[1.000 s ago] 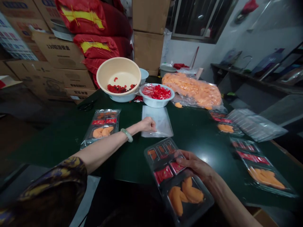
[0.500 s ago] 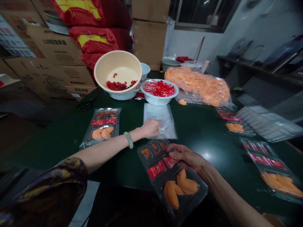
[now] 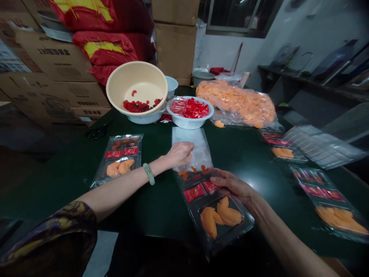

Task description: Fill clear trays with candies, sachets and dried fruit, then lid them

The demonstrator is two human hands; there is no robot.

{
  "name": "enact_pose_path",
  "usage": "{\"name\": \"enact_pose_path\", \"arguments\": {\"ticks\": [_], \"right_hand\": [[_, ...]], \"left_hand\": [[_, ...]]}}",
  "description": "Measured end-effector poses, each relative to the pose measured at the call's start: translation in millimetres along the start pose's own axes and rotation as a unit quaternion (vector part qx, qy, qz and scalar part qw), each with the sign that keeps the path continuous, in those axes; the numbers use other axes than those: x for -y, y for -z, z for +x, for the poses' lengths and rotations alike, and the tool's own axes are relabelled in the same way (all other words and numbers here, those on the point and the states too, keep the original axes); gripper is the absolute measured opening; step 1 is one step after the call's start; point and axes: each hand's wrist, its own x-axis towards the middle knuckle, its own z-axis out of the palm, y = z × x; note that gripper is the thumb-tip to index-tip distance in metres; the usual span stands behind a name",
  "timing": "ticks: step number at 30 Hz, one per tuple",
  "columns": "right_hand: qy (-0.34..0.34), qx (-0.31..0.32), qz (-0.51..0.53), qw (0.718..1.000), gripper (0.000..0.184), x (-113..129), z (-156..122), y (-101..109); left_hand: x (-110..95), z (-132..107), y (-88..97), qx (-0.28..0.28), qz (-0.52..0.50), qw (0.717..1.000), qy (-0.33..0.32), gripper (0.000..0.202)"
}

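**packline_newbie:** What are the fingers doing here?

**tray_watcher:** Left hand (image 3: 181, 154), just above frame centre: the fingers (image 3: 188, 148) are bunched together on the near edge of the clear bag (image 3: 188, 136) that lies flat on the desk (image 3: 72, 181). It looks like a pinch, though the tips are hidden. Right hand (image 3: 233, 186), a bit lower: fingers closed over the right rim of the tray (image 3: 215, 215), by the red sachets.

**packline_newbie:** So is that tray filled?

**tray_watcher:** Yep. It has orange pieces in the big well, and sachets and small bits in the others. Its far end sits right at the bag's mouth, but I can't tell if it's inside yet. Most of it is clearly outside.

**packline_newbie:** And the rest?

**tray_watcher:** There's one bagged tray (image 3: 119, 159) done at centre left. Two more filled trays (image 3: 328, 196) are at the right, can't say if they're bagged. A stack of empty trays (image 3: 323, 146) is behind them. Up top, the white bowl (image 3: 190, 121) of sachets and the sack of orange pieces (image 3: 236, 104) are both well stocked.
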Motion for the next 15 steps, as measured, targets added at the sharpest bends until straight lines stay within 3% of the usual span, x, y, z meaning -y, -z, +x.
{"name": "enact_pose_path", "arguments": {"ticks": [6,11,13,15], "right_hand": [[0.015,-0.047,-0.035,0.998,0.087,9.2,4.7,0.0],[0.048,-0.032,-0.058,0.997,0.089,12.6,11.3,13.4],[0.048,-0.027,-0.047,0.997,0.084,12.2,12.5,15.4],[0.053,-0.032,-0.026,0.998,0.082,10.9,12.7,13.1]], "left_hand": [[-8.6,5.9,-2.6,0.008,-0.012,0.998,-0.056,0.014],[-5.3,0.0,1.6,0.036,-0.017,0.992,-0.121,0.018],[-1.6,-5.4,1.6,0.039,0.003,0.997,-0.072,0.021],[1.9,-10.8,-0.8,0.024,0.029,0.999,0.022,0.023]]}}
